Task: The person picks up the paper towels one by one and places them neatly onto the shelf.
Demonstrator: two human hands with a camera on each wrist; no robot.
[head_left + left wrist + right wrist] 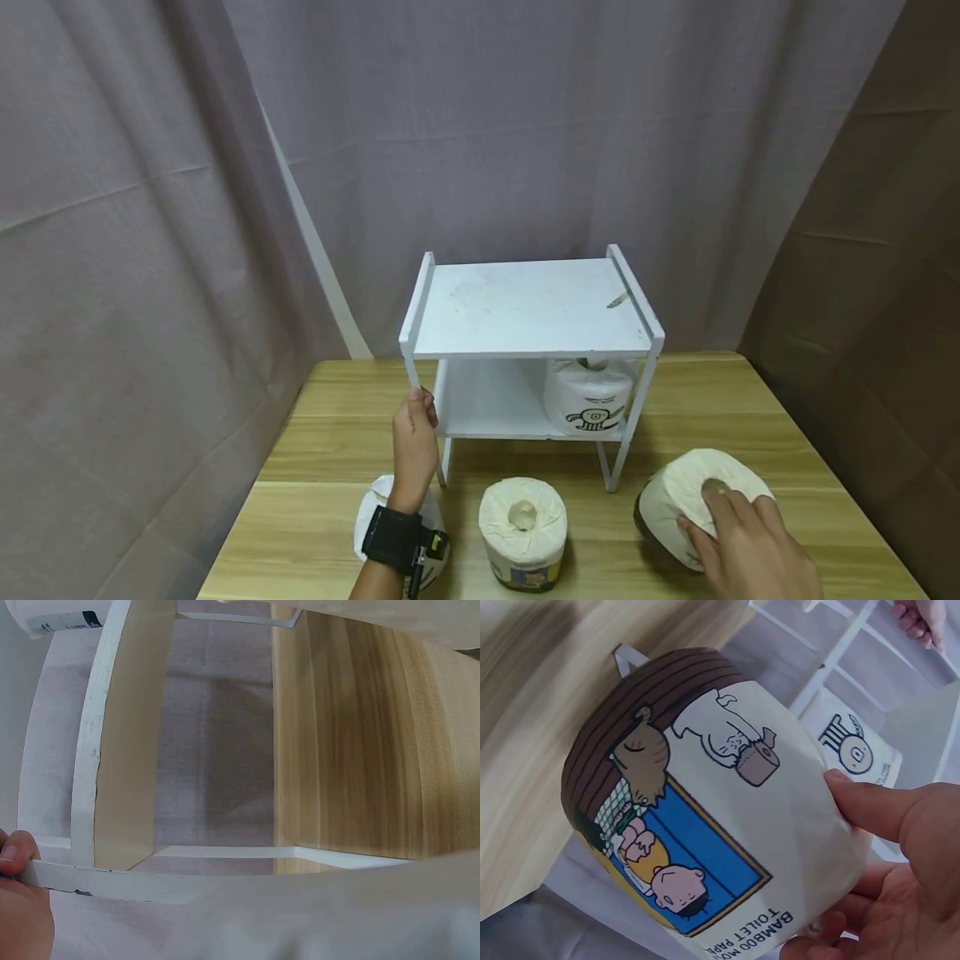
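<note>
My left hand [414, 446] holds the front left leg of a white two-tier rack [525, 308]; in the left wrist view its fingertips curl over that white bar [112, 883]. At the right, my right hand [765, 546] grips a wrapped toilet paper roll [675, 500], fingers in the core hole and thumb on the outside. That roll leans to the left close over the table, and the right wrist view shows its cartoon wrapper [705, 772]. Another toilet roll [588, 400], white with a black animal drawing, stands on the rack's lower shelf, at its right end.
A toilet roll [523, 533] stands upright on the wooden table [315, 500] in front of the rack. Another white roll [371, 512] is partly hidden behind my left forearm, which wears a black wrist strap [392, 535]. Grey curtains [480, 125] surround the table.
</note>
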